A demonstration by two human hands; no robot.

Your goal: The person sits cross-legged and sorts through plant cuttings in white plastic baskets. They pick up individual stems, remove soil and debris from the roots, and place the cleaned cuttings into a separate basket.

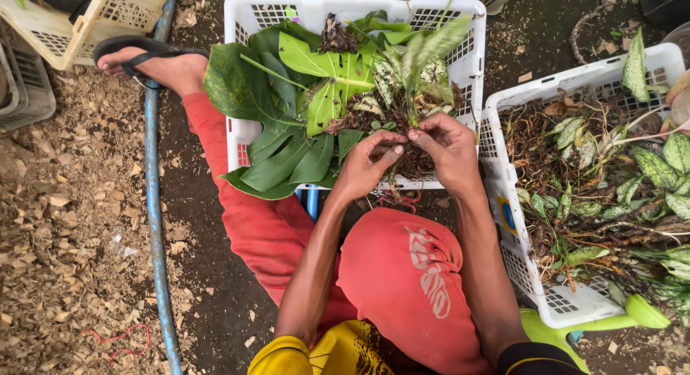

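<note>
**One head-worn camera, looking straight down**

A single view from the person's head faces steeply down over their lap, close to the work. The white crate (237, 30) of leaves sits at top centre, just beyond the knees; a second white crate (575, 310) lies to its right, a blue pipe (152, 202) to its left. No other view shares the scene.

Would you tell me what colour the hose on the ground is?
The hose is blue, seen in the head view.

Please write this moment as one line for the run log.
left hand: grips root clump | right hand: grips same dark tangled root clump | under: white plastic slatted crate of green leaves
</note>
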